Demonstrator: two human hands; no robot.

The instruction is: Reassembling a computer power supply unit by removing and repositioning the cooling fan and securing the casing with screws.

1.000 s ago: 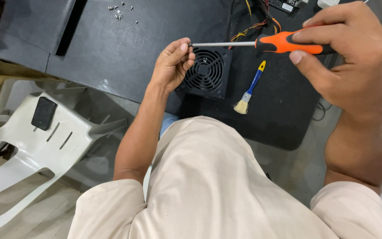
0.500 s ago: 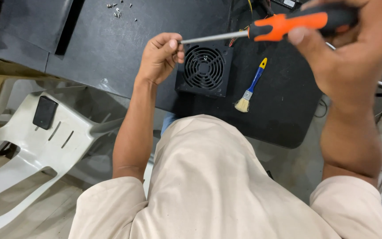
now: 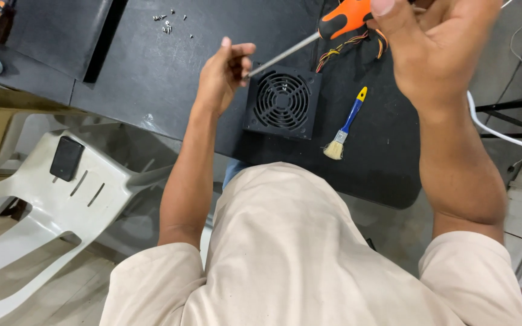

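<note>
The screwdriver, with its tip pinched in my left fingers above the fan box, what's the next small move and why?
Probably lower the screwdriver tip toward the black fan box. The left hand pinches the shaft's end just above the box's corner, while the right hand holds the orange handle high, so the tool hangs tilted in the air, not yet seated on anything.

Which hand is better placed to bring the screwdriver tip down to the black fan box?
Probably the left hand: its fingers pinch the tip end of the screwdriver just beside the fan box. The right hand grips the orange handle higher up, farther from the box.
</note>
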